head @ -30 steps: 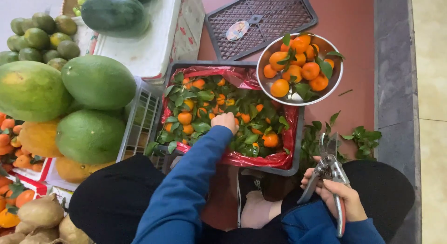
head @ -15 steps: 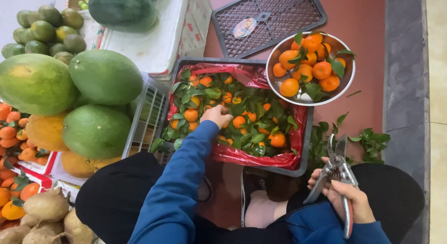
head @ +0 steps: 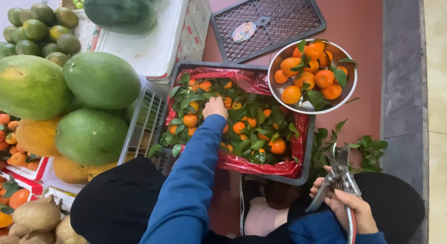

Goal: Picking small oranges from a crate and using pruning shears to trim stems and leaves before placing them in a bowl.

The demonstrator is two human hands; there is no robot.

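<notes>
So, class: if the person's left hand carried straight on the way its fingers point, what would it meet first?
Probably the leafy tangerines just beyond the left hand in the red-lined crate; depth is hard to judge.

One head-worn camera looks steeply down, close over the crate [head: 307, 171] and floor [head: 363, 20].

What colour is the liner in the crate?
Red liner, in the head view.

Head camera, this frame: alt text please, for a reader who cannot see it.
A person's left hand reaches into a crate lined with red plastic and full of leafy small oranges, while the right hand holds open pruning shears. A metal bowl of oranges rests on the crate's far corner; large green fruits sit to the left.
</notes>
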